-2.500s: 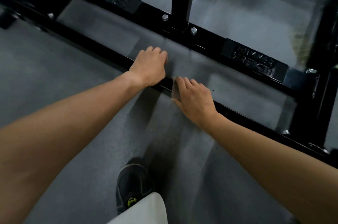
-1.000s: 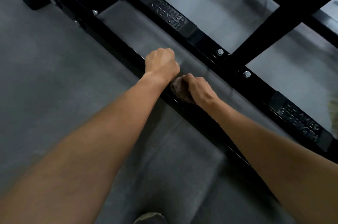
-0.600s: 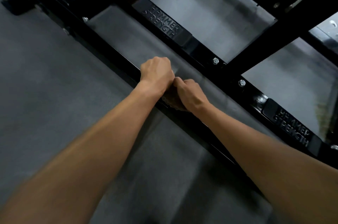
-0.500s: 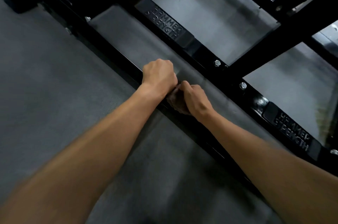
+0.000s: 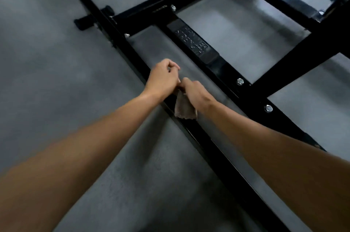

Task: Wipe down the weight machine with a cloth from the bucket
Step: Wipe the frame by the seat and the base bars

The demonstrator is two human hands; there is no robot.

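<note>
The weight machine's black steel frame (image 5: pixel 212 146) lies low on the grey floor, its near bar running diagonally from upper left to lower right. My right hand (image 5: pixel 196 94) grips a small brownish cloth (image 5: pixel 184 108), which hangs down over that bar. My left hand (image 5: pixel 162 78) hovers just left of it with fingers curled, its edge against the right hand and the cloth's top corner; nothing shows between its fingertips. The bucket is out of view.
A second frame bar with an embossed plate (image 5: pixel 193 42) and bolts (image 5: pixel 240 81) runs parallel beyond the hands. A slanted black upright (image 5: pixel 303 57) rises at right. A short foot (image 5: pixel 85 21) sticks out at the frame's far left end. Grey floor (image 5: pixel 56 80) surrounds it.
Both hands have lifted off the near bar. The cloth, balled under my right hand before, now hangs open below it. My view has swung left, showing the frame's far end.
</note>
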